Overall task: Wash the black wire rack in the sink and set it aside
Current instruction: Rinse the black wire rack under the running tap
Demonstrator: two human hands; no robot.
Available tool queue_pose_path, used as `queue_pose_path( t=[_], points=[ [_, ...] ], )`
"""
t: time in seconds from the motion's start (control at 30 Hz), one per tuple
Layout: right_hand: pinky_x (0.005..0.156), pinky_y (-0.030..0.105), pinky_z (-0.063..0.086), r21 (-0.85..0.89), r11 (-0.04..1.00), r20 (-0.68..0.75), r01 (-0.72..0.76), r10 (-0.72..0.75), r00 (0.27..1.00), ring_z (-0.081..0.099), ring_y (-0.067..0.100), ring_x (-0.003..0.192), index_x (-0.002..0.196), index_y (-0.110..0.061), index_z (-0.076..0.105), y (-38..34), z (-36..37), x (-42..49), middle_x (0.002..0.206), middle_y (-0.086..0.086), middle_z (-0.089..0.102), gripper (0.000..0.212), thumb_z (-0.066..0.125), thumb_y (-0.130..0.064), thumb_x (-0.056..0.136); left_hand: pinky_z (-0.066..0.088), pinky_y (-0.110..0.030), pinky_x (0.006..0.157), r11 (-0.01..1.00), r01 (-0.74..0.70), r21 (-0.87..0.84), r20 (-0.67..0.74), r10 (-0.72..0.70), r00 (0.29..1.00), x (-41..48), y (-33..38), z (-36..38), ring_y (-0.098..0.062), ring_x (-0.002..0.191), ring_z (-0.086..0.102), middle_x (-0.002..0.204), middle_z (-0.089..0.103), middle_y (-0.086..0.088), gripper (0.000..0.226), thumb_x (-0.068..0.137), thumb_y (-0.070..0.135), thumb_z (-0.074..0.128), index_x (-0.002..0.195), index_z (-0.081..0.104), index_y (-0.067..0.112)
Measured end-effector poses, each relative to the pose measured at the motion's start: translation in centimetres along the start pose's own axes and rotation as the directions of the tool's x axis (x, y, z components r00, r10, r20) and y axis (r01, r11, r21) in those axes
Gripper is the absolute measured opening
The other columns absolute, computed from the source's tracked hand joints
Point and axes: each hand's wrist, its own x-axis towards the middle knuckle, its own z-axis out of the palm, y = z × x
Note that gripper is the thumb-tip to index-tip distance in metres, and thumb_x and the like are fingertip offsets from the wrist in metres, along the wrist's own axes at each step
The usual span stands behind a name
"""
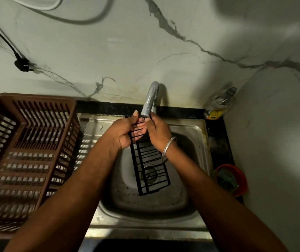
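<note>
Wire rack [148, 161], long axis toward faucet [150, 99]

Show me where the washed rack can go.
The brown basket, left of the sink, has a bare slatted floor. A narrow steel strip runs between basket and basin. The right counter is crowded: red bowl and bottle. The left hand and right hand grip the black wire rack.

A big brown plastic basket with slits [42, 120] sits on the left. A clear plastic bottle with a yellow label [218, 104] stands in the far right corner. Nearer on the right is a round red bowl [243, 179]. A black plug [22, 64] hangs on the white marble wall [127, 42].
</note>
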Motion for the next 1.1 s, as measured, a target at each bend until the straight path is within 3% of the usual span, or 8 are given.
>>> queue_pose_path(
  t=[0.13, 0.3, 0.43, 0.53, 0.73, 0.9, 1.0, 1.1],
  points=[
    [0.074, 0.029, 0.054, 0.100, 0.987, -0.091, -0.124, 0.133, 0.987, 0.068, 0.017, 0.084, 0.103, -0.027, 0.062, -0.4, -0.9, 1.7, 0.096, 0.003, 0.070, 0.023, 0.044, -0.041, 0.107, 0.059, -0.050, 0.092, 0.992, -0.064, -0.107, 0.154, 0.080, 0.985, -0.8, -1.2, -0.5, -0.026, 0.091, 0.077, 0.101, 0.079, -0.013, 0.034, 0.112, 0.030, 0.046, 0.110, 0.072, 0.008],
    [0.087, 0.031, 0.050, -0.131, 0.984, 0.038, -0.118, 0.124, 0.992, 0.065, 0.023, 0.112, 0.152, -0.021, 0.035, -0.6, 0.3, 0.1, 0.132, 0.004, 0.062, 0.059, 0.052, -0.047, 0.102, 0.055, -0.023, 0.046, 0.983, -0.093, -0.158, -0.025, 0.090, 0.996, -0.3, -2.4, 0.8, -0.013, 0.052, 0.069, 0.069, 0.074, -0.002, 0.035, 0.115, 0.034, 0.041, 0.106, 0.068, 0.013],
    [0.108, 0.055, 0.045, -0.476, 0.879, 0.219, 0.022, 0.094, 0.971, 0.043, 0.041, 0.140, 0.162, -0.030, -0.005, 0.3, 1.4, -2.5, 0.166, 0.011, 0.013, 0.089, 0.039, -0.067, 0.094, 0.057, -0.023, 0.051, 0.951, -0.104, -0.291, -0.087, 0.082, 0.993, 1.1, -2.6, 0.6, -0.016, 0.055, 0.070, 0.078, 0.075, -0.010, 0.041, 0.115, 0.027, 0.040, 0.093, 0.068, 0.008],
    [0.115, 0.057, 0.038, -0.409, 0.911, 0.336, -0.056, 0.208, 0.919, 0.037, 0.042, 0.145, 0.158, -0.043, -0.013, 1.0, 1.2, -2.4, 0.168, 0.003, -0.002, 0.103, 0.035, -0.079, 0.075, 0.063, -0.027, 0.058, 0.943, -0.059, -0.328, -0.030, 0.052, 0.998, 1.1, -3.1, 0.5, -0.019, 0.067, 0.074, 0.085, 0.075, -0.011, 0.034, 0.113, 0.026, 0.044, 0.100, 0.069, 0.008],
    [0.116, 0.060, 0.034, -0.455, 0.884, 0.155, -0.109, 0.200, 0.968, 0.029, 0.043, 0.148, 0.161, -0.035, -0.012, 0.9, 1.2, -1.6, 0.171, 0.008, -0.001, 0.096, 0.033, -0.080, 0.089, 0.054, -0.034, 0.102, 0.878, 0.091, -0.469, 0.242, 0.029, 0.970, 1.2, -3.4, 0.7, -0.022, 0.089, 0.066, 0.102, 0.064, -0.014, 0.044, 0.091, 0.024, 0.058, 0.124, 0.066, -0.002],
    [0.102, 0.053, 0.048, -0.518, 0.855, 0.027, -0.037, 0.059, 0.998, 0.048, 0.046, 0.129, 0.163, -0.021, -0.002, 0.3, 1.5, -2.2, 0.155, 0.020, 0.028, 0.088, 0.035, -0.068, 0.098, 0.058, -0.026, 0.092, 0.868, 0.135, -0.477, 0.283, 0.007, 0.959, 2.0, -3.5, -0.4, -0.015, 0.090, 0.061, 0.111, 0.063, -0.011, 0.047, 0.097, 0.024, 0.055, 0.131, 0.061, -0.007],
    [0.104, 0.056, 0.047, -0.492, 0.870, 0.125, -0.008, 0.080, 0.989, 0.049, 0.047, 0.131, 0.164, -0.022, 0.005, 1.3, 1.1, -1.0, 0.156, 0.022, 0.031, 0.089, 0.032, -0.072, 0.095, 0.062, -0.031, 0.086, 0.934, 0.064, -0.352, 0.254, 0.030, 0.967, 1.6, -3.1, -0.8, -0.020, 0.096, 0.068, 0.116, 0.070, -0.013, 0.041, 0.107, 0.029, 0.049, 0.130, 0.068, 0.001],
    [0.116, 0.054, 0.038, -0.327, 0.943, 0.243, -0.062, 0.148, 0.959, 0.038, 0.037, 0.147, 0.164, -0.029, 0.013, 2.6, -0.1, 0.4, 0.165, 0.014, 0.030, 0.092, 0.035, -0.078, 0.089, 0.064, -0.036, 0.071, 0.950, -0.221, 0.219, -0.073, 0.242, 0.967, 0.4, -2.6, -2.1, -0.023, 0.080, 0.077, 0.102, 0.080, -0.016, 0.031, 0.108, 0.030, 0.054, 0.103, 0.076, 0.009]
  ],
)
